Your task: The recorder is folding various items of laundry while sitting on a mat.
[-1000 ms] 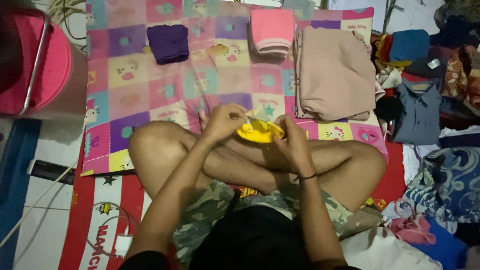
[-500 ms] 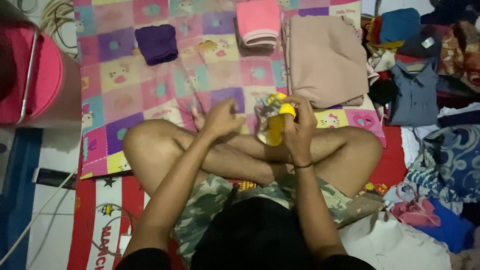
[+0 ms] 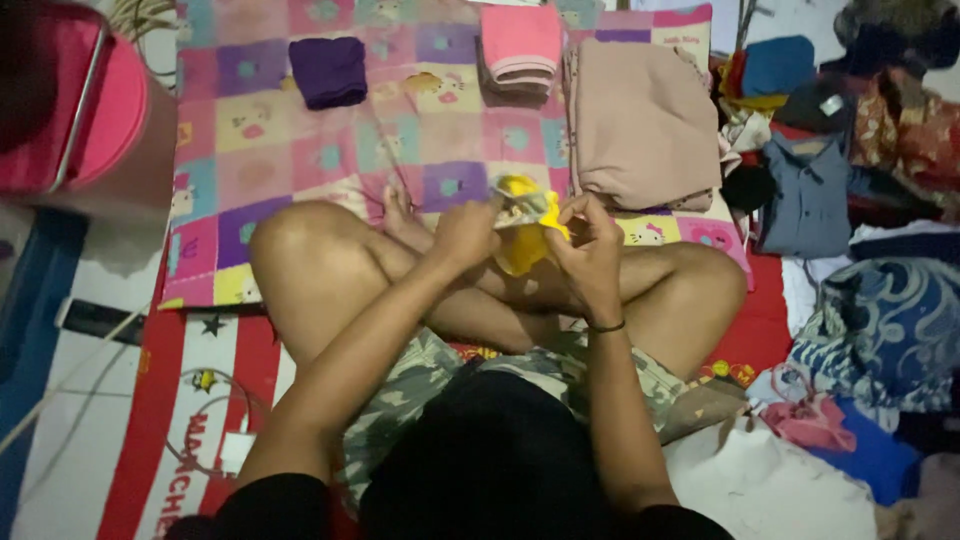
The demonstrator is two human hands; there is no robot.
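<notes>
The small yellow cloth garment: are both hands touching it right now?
Touching. The head view shows the left hand and right hand each pinching an edge of the small yellow cloth garment.

I see both hands meeting at frame centre above the crossed legs: the left hand (image 3: 465,232) sits left of the small garment (image 3: 522,235), the right hand (image 3: 590,250) right of it. Behind them, the patchwork mat (image 3: 260,150) fills the upper middle. On it lie a small folded cloth (image 3: 328,72) upper left, a folded stack (image 3: 520,45) top centre, and a large folded garment (image 3: 640,125) to its right. A clothes heap (image 3: 850,160) occupies the right edge.
</notes>
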